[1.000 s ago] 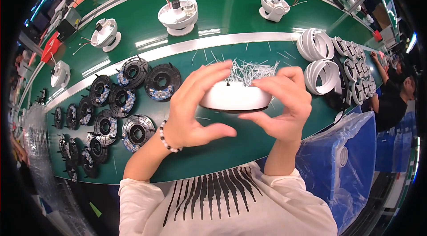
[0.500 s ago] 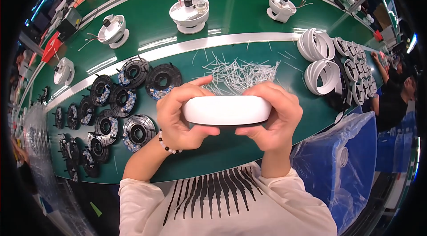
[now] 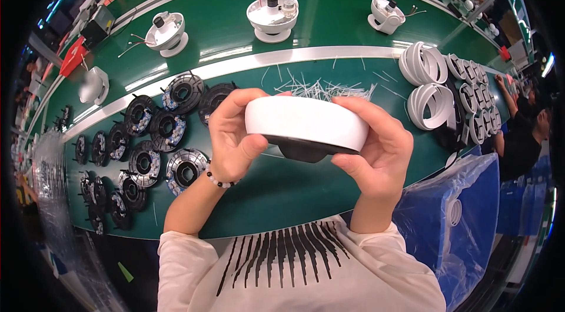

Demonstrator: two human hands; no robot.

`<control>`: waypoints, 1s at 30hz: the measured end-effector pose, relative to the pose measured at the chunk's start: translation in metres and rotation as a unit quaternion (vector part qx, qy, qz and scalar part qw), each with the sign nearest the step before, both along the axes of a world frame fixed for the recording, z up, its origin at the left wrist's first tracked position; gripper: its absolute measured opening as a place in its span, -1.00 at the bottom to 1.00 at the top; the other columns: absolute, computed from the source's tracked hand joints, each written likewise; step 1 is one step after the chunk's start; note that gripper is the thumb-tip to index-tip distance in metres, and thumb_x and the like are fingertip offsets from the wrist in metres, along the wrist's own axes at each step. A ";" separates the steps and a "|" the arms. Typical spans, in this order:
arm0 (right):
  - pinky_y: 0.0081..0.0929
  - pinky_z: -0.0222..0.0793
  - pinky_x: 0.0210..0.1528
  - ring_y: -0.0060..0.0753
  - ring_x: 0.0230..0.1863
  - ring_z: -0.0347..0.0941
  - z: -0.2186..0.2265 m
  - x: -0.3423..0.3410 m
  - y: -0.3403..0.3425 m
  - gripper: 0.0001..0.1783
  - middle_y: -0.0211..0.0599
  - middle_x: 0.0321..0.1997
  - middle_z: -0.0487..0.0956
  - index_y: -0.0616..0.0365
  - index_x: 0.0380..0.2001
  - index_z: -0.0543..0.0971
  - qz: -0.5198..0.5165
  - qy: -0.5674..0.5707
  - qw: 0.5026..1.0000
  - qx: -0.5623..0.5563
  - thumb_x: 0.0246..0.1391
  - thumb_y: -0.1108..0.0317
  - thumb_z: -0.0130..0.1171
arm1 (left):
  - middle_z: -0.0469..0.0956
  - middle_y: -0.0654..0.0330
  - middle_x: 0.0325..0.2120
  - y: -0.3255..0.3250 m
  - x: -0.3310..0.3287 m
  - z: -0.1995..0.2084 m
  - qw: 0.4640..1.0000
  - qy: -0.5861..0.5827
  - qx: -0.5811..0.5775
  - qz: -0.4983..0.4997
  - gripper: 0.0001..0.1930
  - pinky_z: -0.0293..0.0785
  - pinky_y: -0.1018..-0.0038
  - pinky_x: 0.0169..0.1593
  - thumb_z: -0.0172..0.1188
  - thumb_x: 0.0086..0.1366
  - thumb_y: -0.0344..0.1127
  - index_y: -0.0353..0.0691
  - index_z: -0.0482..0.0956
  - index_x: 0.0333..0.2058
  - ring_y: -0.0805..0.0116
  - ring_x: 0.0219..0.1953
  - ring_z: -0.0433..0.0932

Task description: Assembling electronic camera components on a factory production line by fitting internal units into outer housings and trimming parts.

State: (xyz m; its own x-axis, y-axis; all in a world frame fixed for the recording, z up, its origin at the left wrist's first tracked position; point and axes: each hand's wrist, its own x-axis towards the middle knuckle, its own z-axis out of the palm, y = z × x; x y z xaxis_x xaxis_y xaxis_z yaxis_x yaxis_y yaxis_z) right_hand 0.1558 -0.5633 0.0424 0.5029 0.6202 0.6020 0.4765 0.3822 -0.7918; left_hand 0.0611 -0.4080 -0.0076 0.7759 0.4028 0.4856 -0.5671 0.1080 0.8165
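Observation:
A round white housing with a black underside is held above the green table, seen edge-on. My left hand grips its left side, thumb underneath, with a bead bracelet on the wrist. My right hand grips its right side. Behind it lies a pile of thin white ties. Several black round parts lie in rows to the left of my left hand.
White rings and more stacked rings sit at the right. Three white housings with wires stand on the far belt beyond a metal rail. A blue plastic bag hangs at the lower right. Another person works at the far right.
Both hands turned the white housing from top-up to edge-on and lifted it closer to the camera, so its black underside shows now.

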 end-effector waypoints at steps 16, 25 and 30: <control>-0.61 0.31 -0.25 -0.45 -0.25 0.41 -0.017 0.001 0.014 -0.45 -0.14 -0.26 0.48 0.35 -0.20 0.42 0.115 0.075 0.988 -0.078 -0.42 0.51 0.30 | 0.51 0.08 -0.44 0.016 0.001 0.033 0.848 -0.091 0.496 0.167 -0.47 0.44 0.57 -0.46 0.30 -0.20 -0.11 -0.36 0.46 -0.28 0.25 -0.45 0.53; -0.46 0.21 -0.06 -0.34 -0.07 0.31 -0.022 0.002 0.014 -0.33 -0.17 -0.08 0.39 0.26 -0.12 0.36 0.011 -0.047 0.999 -0.013 -0.44 0.44 0.34 | 0.53 0.12 -0.44 0.017 -0.004 0.027 0.845 -0.100 0.470 0.237 -0.44 0.44 0.59 -0.46 0.30 -0.20 -0.03 -0.33 0.45 -0.28 0.28 -0.45 0.53; -0.08 -0.15 0.14 -0.14 0.25 -0.20 -0.038 -0.014 0.015 0.42 -0.13 0.22 -0.08 0.12 0.17 -0.22 0.064 0.367 0.927 0.046 -0.74 -0.11 0.43 | 0.53 0.18 -0.40 0.000 -0.004 0.026 0.772 -0.195 0.503 0.337 -0.54 0.46 0.48 -0.34 0.37 -0.23 -0.25 -0.20 0.40 -0.31 0.29 -0.35 0.52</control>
